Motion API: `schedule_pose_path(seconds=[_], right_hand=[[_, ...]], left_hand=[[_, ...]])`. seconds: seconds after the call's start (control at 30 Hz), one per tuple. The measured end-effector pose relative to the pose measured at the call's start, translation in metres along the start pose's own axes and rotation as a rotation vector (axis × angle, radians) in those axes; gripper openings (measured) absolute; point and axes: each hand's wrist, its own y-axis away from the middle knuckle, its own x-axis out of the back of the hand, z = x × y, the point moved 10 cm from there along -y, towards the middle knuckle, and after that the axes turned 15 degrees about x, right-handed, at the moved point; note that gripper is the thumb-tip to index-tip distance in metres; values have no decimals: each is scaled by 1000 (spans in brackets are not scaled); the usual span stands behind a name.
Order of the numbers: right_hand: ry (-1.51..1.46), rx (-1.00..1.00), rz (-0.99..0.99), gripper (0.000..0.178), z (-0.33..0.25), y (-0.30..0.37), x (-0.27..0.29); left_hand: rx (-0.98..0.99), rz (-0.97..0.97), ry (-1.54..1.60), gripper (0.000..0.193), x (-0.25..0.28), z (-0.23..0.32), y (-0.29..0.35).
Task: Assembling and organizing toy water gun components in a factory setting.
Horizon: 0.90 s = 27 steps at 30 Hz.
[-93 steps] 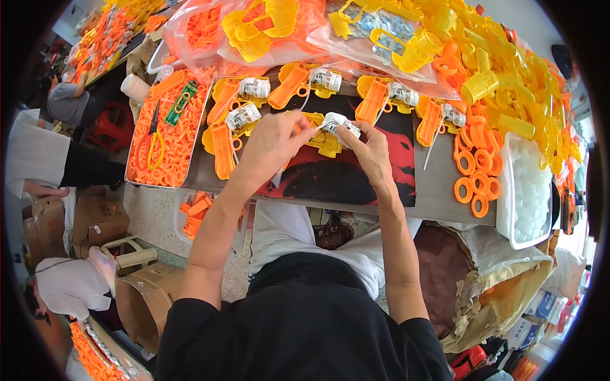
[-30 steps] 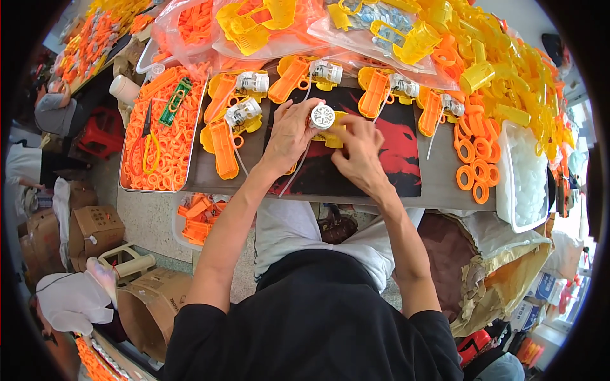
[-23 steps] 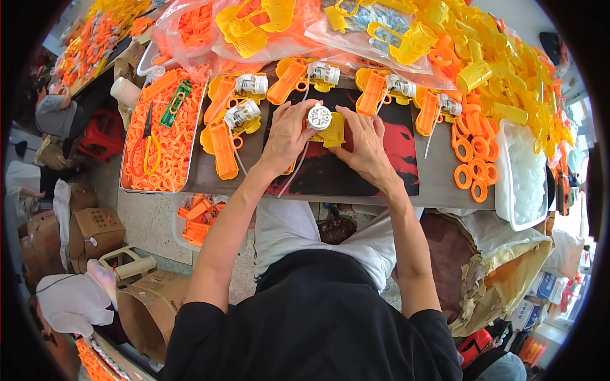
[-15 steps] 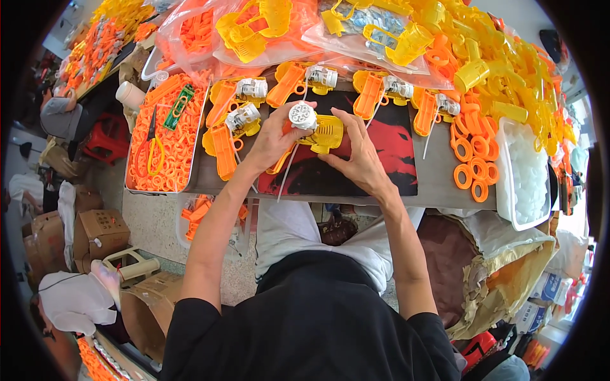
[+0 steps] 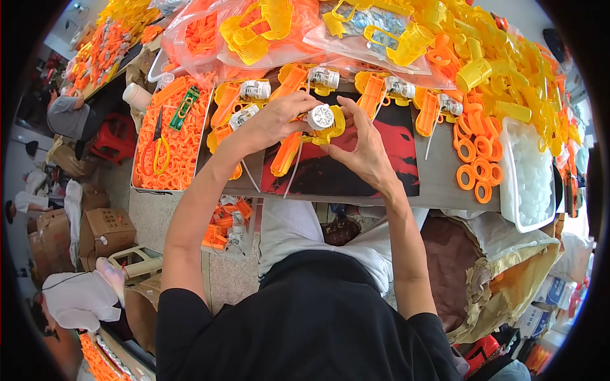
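Note:
Over the dark red-and-black mat (image 5: 356,174), a partly built toy gun is in my hands, with an orange handle (image 5: 287,155) and a white round cylinder (image 5: 321,117) facing up. My left hand (image 5: 277,122) is closed round its left side, fingers behind the cylinder. A yellow shell part (image 5: 332,134) surrounds the cylinder's lower right, and my right hand (image 5: 362,149) pinches it between thumb and fingers. From the gun a thin white strip (image 5: 293,170) hangs down. Whether the shell is fastened cannot be seen.
More half-built toy guns (image 5: 373,94) lie along the table's back. Left is a tray (image 5: 208,136) of orange parts with scissors (image 5: 156,149) on top. Orange rings (image 5: 483,170) and a white tub (image 5: 505,184) stand right. Yellow parts (image 5: 473,73) are heaped behind.
The yellow shell has moved left against the white cylinder, now around its lower side. My hands have come closer together, and the orange handle now shows below my left hand.

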Motion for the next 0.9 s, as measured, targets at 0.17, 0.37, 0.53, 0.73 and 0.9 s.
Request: schedule_pose_path(seconds=[0.17, 0.37, 0.53, 0.73, 0.9], right_hand=[[-31, -14, 6, 87, 2, -1, -1], [-76, -35, 67, 88, 4, -1, -1], [-102, -78, 80, 88, 7, -1, -4], [-10, -40, 82, 86, 4, -2, 0], [-35, -21, 31, 85, 11, 6, -4]], left_hand=[[10, -21, -17, 47, -1, 3, 1], [69, 10, -172, 50, -10, 8, -2], [46, 51, -24, 51, -4, -2, 0], [58, 70, -225, 54, -13, 11, -4], [28, 145, -238, 55, -19, 7, 1]])
